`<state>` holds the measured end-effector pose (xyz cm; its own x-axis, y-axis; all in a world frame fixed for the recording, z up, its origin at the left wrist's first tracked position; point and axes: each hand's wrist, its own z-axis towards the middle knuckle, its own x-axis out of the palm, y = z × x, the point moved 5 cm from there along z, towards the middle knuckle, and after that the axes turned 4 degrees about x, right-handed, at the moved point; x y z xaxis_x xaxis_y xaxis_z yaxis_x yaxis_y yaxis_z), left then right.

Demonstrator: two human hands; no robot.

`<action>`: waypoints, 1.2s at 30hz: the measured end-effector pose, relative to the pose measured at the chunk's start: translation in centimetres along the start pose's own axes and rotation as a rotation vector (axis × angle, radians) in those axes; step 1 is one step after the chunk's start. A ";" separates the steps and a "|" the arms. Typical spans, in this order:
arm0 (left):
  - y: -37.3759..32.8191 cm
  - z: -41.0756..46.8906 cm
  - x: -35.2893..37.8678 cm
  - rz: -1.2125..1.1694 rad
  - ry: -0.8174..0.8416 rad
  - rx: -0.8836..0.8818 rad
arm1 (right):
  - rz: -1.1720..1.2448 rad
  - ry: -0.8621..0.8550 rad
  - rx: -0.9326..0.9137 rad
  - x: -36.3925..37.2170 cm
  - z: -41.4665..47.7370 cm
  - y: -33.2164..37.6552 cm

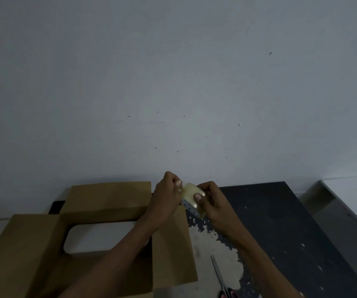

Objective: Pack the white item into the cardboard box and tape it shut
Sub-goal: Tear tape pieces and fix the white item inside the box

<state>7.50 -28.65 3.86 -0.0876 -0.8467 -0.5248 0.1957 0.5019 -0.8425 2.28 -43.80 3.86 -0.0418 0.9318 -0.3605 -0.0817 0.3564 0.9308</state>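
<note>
Open cardboard box (pixel 173 244) holds white item (pixel 100 235); left hand (pixel 169 192), right hand (pixel 210 196) grip tape (pixel 191 191).

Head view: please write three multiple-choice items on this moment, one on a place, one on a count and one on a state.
1. Where do the scissors lie?
A. inside the cardboard box
B. on the table, right of the box
C. on the floor

2. How many hands hold the tape roll?
A. none
B. one
C. two

3. The cardboard box is:
A. open
B. folded shut
C. taped shut

Answers:
1. B, the scissors lie on the table beside the box's right flap.
2. C, the left hand and the right hand both grip the tape roll.
3. A, the flaps are spread and the white item shows inside.
</note>
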 end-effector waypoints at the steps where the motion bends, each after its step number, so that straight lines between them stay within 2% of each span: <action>1: -0.1 0.1 -0.2 -0.064 0.033 -0.005 | 0.023 -0.009 0.010 -0.3 0.0 0.0; 5: -0.5 0.5 -1.0 -0.216 0.160 0.019 | 0.066 -0.020 0.019 -1.1 0.4 -0.1; 12: -0.5 0.4 -0.9 -0.372 0.182 -0.024 | 0.093 -0.003 0.012 -0.9 0.4 0.3; 16: -0.8 0.4 -0.7 -0.229 0.184 -0.002 | 0.112 0.007 0.020 -1.0 0.4 0.3; 22: -0.5 1.4 -0.7 -0.187 0.206 -0.011 | 0.095 0.022 0.036 -1.2 0.2 0.1; 24: -0.5 1.7 -0.5 -0.235 0.172 -0.052 | 0.087 0.028 0.030 -1.3 0.1 0.1; 27: -0.1 2.2 -0.6 -0.452 0.091 -0.228 | 0.063 0.037 -0.001 -1.5 -0.3 0.0; 29: -0.2 2.6 -0.5 -0.532 0.081 -0.264 | 0.052 0.064 -0.015 -1.6 -0.7 -0.3; 33: -1.7 2.9 -0.4 -0.539 0.113 -0.172 | -0.026 0.068 -0.019 -2.4 -1.2 -1.9; 36: -2.6 2.8 0.3 -0.498 0.133 -0.104 | -0.101 0.000 0.005 -3.6 -1.6 -3.3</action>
<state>9.72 -30.76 6.24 -0.2693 -0.9610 -0.0623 0.0010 0.0644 -0.9979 1.07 -48.45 1.95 -0.0335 0.8912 -0.4524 -0.0802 0.4488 0.8900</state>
